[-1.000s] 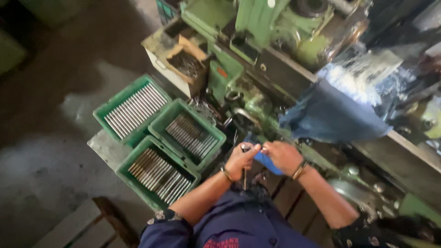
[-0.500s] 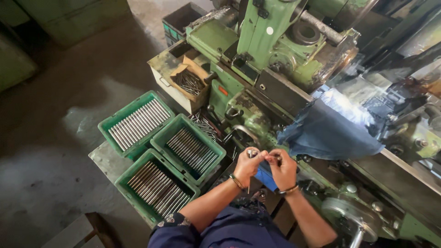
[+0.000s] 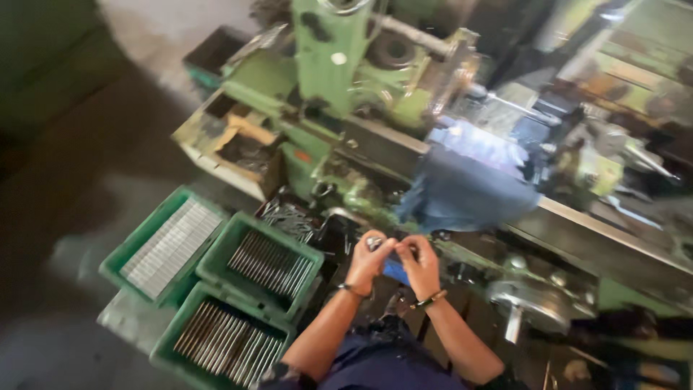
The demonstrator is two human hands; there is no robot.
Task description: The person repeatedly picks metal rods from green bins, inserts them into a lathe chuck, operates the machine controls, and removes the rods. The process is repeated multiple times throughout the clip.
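At 6 o'clock, dark blue sleeves are cut off by the bottom edge. Both bare forearms rise toward the centre, each wrist wearing a thin band. The left hand (image 3: 368,261) pinches a small shiny metal piece (image 3: 375,243) at its fingertips; the right hand (image 3: 421,263) curls close beside it, fingers bent around something too blurred to make out, with a blue patch (image 3: 395,270) showing between the two hands.

At 8 o'clock three green plastic crates (image 3: 216,269) with lattice walls sit touching one another, each packed with rows of thin grey metal rods (image 3: 268,263) lying parallel.

Beyond the hands stands a green-painted metal lathe (image 3: 339,87), chipped and oily, its upper parts smeared by motion. A rumpled blue cloth (image 3: 469,189) drapes over its bed at 1 o'clock. A round handwheel (image 3: 538,303) shows at 4 o'clock. At 10 o'clock an open box (image 3: 234,148) holds dark scraps, indistinct.
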